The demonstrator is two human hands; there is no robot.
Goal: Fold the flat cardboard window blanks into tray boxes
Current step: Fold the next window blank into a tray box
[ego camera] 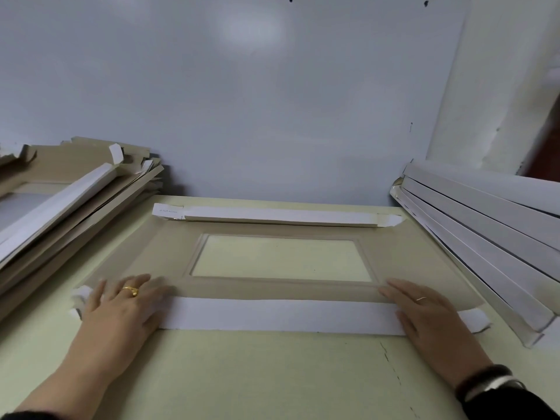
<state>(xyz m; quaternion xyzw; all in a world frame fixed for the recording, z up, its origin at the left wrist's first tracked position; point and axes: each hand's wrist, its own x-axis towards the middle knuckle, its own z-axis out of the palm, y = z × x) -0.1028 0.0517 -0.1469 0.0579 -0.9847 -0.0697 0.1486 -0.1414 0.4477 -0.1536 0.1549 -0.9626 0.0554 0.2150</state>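
Pale green table (272,374) backed by a grey-white wall (272,86); work sits at the far middle of it. Left, a slumped stack (69,201) of tan blanks, some flaps already creased, touching the wall. Right, a leaning pile (485,231) of white-faced pieces, long edges showing; cannot tell whether these are finished trays or more stock. Between them lies the blank (272,256) in hand, flat on the table, tan side up, its window (281,257) showing table through it. Far flap (272,215) is folded over onto the panel, white side up. Near flap (281,313) is likewise turned over, and both hands lie on it with fingers straight, palms down: left hand (121,307) at the left end, right hand (430,310) at the right end, pressing the crease, gripping nothing. Short end tabs stick out at the corners, not yet turned. Judgement: this blank is early to midway, two long creases set; end walls, corner tabs and standing the sides up remain, and the left stack looks mostly still to fold.
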